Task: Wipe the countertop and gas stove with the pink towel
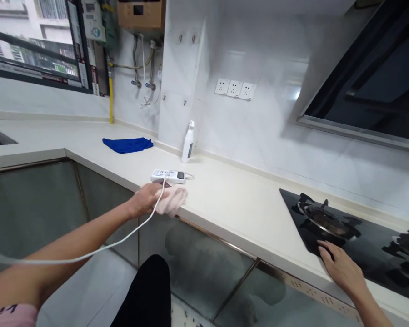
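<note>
Left hand (146,197), frame centre: clenched on a bunched pale cloth (172,201) at the front edge of the desk (231,195). Right hand (344,270), lower right: palm down on the front edge of the hob (368,252), fingers loosely bent, no hold visible. Progress, by judgement: cloth already in hand; what is finished or left cannot be told from this view. Strip (159,175) lies just behind the cloth, bottle (188,143) upright near the wall (252,122), blue cloth (127,145) left of it. Room: widest stretch of desk runs mid-frame, strip to hob. Limits: wall behind, front edge slanting to lower right, cord (68,261) crossing the left hand, likely to snag.
</note>
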The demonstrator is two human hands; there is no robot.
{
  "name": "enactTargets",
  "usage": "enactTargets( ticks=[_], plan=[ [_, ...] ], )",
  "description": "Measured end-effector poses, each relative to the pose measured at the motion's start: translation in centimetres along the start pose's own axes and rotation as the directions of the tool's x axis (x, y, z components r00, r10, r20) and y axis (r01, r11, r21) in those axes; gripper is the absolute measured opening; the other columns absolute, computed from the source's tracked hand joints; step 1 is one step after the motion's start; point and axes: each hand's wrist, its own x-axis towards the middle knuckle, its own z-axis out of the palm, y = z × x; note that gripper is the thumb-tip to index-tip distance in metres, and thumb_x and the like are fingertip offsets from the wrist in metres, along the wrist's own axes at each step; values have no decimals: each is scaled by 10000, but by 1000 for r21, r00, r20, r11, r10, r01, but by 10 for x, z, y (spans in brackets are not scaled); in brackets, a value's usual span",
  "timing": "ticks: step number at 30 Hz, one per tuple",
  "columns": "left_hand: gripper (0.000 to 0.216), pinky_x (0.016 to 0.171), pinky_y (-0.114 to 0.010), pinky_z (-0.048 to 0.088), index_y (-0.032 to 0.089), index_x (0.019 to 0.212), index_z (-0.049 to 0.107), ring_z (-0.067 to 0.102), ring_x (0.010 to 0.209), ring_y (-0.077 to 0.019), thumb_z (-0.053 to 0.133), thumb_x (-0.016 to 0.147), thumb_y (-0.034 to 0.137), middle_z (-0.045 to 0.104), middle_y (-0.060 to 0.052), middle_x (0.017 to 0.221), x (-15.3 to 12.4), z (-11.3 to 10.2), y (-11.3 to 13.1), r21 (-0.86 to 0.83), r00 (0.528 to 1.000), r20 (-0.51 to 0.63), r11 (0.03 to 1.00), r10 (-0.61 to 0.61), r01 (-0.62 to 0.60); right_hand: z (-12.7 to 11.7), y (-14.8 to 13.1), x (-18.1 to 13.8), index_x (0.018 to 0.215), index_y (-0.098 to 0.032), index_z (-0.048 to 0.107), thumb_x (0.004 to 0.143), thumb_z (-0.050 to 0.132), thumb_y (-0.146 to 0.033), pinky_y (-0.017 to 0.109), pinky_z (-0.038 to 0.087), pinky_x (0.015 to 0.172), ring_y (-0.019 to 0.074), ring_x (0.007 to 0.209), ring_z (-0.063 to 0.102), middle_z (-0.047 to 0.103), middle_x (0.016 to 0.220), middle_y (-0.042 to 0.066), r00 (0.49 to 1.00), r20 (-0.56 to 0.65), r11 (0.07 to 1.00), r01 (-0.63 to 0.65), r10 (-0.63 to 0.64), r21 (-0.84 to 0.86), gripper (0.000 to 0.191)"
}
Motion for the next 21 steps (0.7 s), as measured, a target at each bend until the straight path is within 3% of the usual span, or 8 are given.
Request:
enactTargets(
  ticks=[2, 5, 7, 10, 14, 17, 21],
  plan=[
    [530, 961, -381, 509, 176, 1284, 672, 664, 1068, -283, 585, 879, 506, 745, -111, 1163, -8, -8, -24, 65, 998, 32, 996, 55, -57, -2, -7, -2, 1244, -255, 722, 925, 309, -640, 546, 472, 1161, 339, 1319, 633, 683, 1394, 119, 1000, -5, 1000, -10, 10, 0, 649],
    [581, 978, -396, 496, 144, 1345, 622, 642, 1103, -295, 598, 860, 464, 715, -140, 1214, -18, -4, -44, 204, 995, 28, 974, 90, -94, -13, -26, -6, 1240, -243, 725, 944, 317, -590, 534, 464, 1163, 326, 1328, 621, 672, 1408, 122, 999, -12, 999, -33, 33, 4, 612],
    [571, 982, -413, 484, 129, 1352, 608, 625, 1097, -298, 573, 885, 456, 703, -133, 1204, -22, 4, -45, 250, 998, -4, 967, 59, -56, -21, -41, -8, 1230, -236, 730, 956, 334, -545, 524, 450, 1170, 316, 1335, 611, 669, 1412, 122, 999, -15, 999, -50, 50, 17, 572],
    [522, 980, -432, 469, 160, 1336, 613, 607, 1087, -302, 517, 930, 473, 706, -91, 1177, -20, 16, -26, 264, 1000, -24, 964, 16, -9, -31, -58, -11, 1220, -228, 733, 972, 379, -481, 520, 430, 1175, 309, 1338, 599, 667, 1410, 122, 997, -19, 996, -79, 80, 43, 501],
    [494, 928, -469, 473, 195, 1331, 607, 604, 1050, -335, 564, 904, 439, 709, -105, 1145, 1, 44, 35, 240, 995, -52, 968, 82, -68, -35, -67, -12, 1238, -244, 724, 997, 413, -438, 487, 393, 1198, 276, 1364, 571, 655, 1429, 98, 993, -21, 992, -114, 115, 55, 439],
    [522, 888, -497, 483, 199, 1358, 598, 616, 1025, -351, 641, 870, 380, 691, -137, 1167, 25, 77, 102, 176, 980, -86, 971, 178, -161, -36, -70, -12, 1249, -253, 717, 1010, 419, -419, 467, 374, 1210, 258, 1374, 559, 648, 1441, 84, 991, -22, 990, -127, 129, 61, 417],
    [470, 921, -518, 490, 264, 1401, 597, 609, 1098, -360, 601, 937, 342, 668, -119, 1265, 57, 121, 195, 122, 965, -74, 963, 252, -242, -38, -72, -11, 1258, -250, 714, 1019, 425, -408, 460, 355, 1221, 257, 1393, 543, 639, 1450, 85, 991, -14, 988, -132, 133, 78, 407]
  ],
)
